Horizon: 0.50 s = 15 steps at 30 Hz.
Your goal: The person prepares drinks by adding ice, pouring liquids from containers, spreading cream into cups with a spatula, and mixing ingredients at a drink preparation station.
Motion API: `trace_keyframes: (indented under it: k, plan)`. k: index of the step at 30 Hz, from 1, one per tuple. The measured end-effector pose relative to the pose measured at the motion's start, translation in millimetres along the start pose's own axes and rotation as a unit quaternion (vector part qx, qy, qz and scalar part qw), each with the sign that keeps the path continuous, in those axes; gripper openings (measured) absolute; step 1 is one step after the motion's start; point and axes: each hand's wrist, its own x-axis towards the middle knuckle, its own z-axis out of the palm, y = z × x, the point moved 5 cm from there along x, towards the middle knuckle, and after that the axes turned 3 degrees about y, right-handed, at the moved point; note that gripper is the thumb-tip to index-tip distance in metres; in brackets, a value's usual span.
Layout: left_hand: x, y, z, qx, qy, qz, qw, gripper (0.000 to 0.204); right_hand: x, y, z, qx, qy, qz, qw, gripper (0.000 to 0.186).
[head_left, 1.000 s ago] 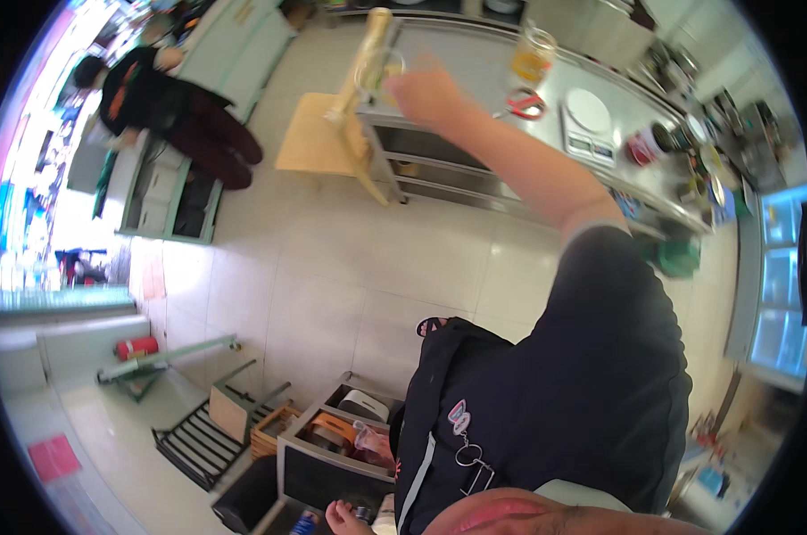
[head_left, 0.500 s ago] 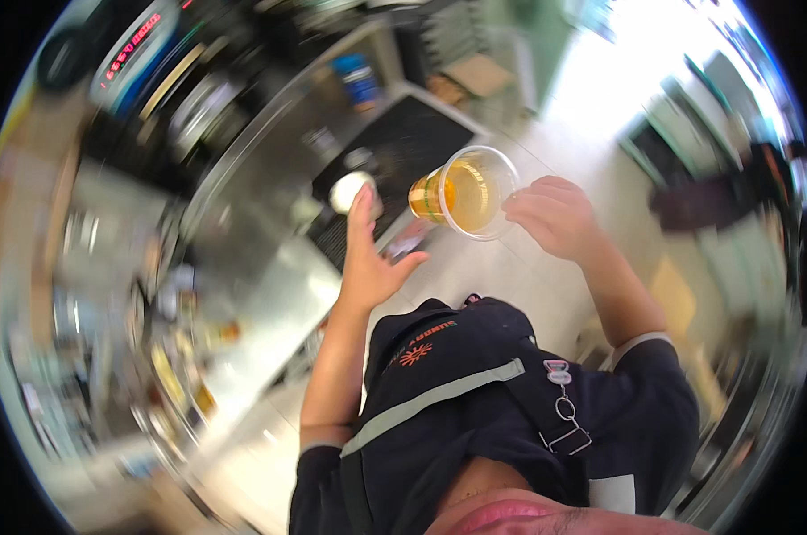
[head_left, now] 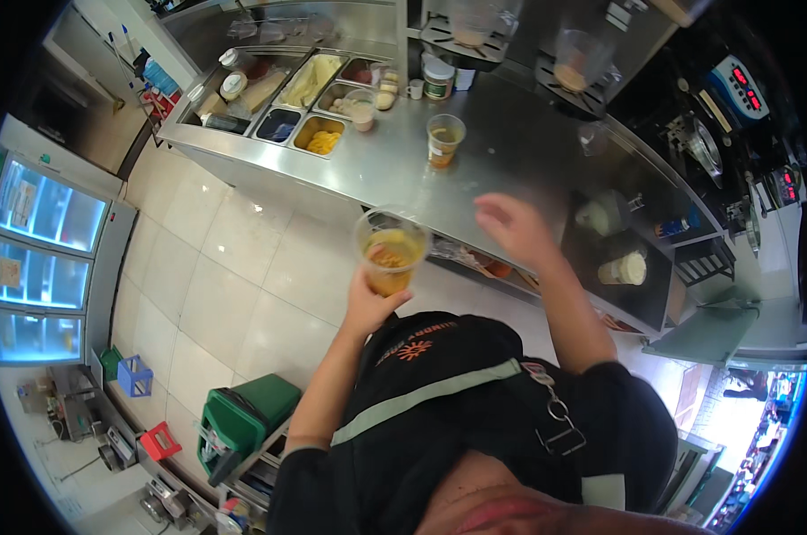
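Observation:
My left hand (head_left: 364, 308) is wrapped round a clear plastic cup (head_left: 391, 267) of amber liquid with bits in it. The cup is over the floor, just off the counter's front edge, its mouth tilted toward the counter. To the right, my right hand (head_left: 515, 234) hovers near the counter edge, fingers loosely bent and slightly blurred, with nothing visible in it. On the steel counter (head_left: 368, 169) stands another clear cup (head_left: 443, 147) with orange-brown contents at its bottom.
Recessed pans (head_left: 318, 138) with yellow pieces and other ingredients sit at the counter's left end. A white-topped cup (head_left: 631, 267) is on a black mat at the right. Dispensers (head_left: 461, 40) line the back. Behind left are a green bin (head_left: 252, 415) and a glass-front fridge (head_left: 51, 259).
The amber cup has passed from my right hand to my left. My right hand has let go of its rim. The view has swung from the black mat to the counter with the pans.

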Motion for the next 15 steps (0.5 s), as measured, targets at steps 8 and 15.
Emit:
trace_keyframes:
  k: [8, 15]
  plan:
    - [7.8, -28.2, -179.2, -0.072, 0.130, -0.027, 0.989, 0.081, 231.4, 44.7, 92.5, -0.230, 0.071, 0.017, 0.970, 0.053]
    - [109.3, -49.7, -202.4, 0.243, 0.011, -0.059, 0.968, 0.074, 385.3, 10.3, 210.8, -0.504, -0.106, -0.170, 0.840, 0.076]
